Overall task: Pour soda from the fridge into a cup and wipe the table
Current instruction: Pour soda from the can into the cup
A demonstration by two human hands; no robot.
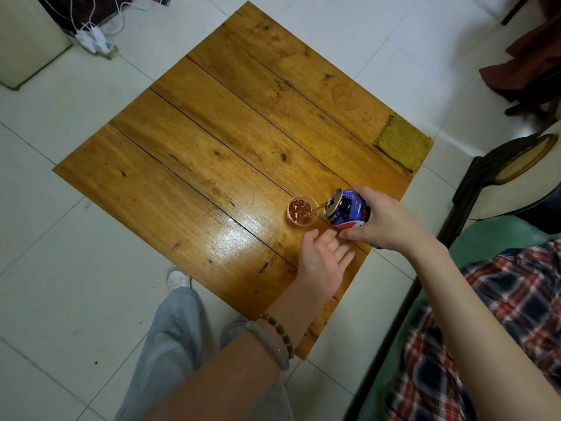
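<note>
The wooden worktop stood cornerwise to the person, one corner pointing at their legs. Both bare forearms reached in over its near right edge. The right arm came from the lower right, and the right hand gripped a blue soda can from behind. Its fingers curled over the top of the can and the thumb pressed on the underside. The can was tipped nearly level, its open end toward the left.

The left hand lay palm up just below the can, its fingers straight and relaxed and holding nothing. Whether their tips touched the right thumb could not be told. Two bracelets circled the left wrist.

A yellow-green cloth lay flat at the worktop's right corner, well apart from the hands. A small clear cup stood upright just left of the can's mouth, near the middle of the near right edge. It held brown soda, and a thin stream ran into it from the can. The can's base was hidden behind the right hand.
</note>
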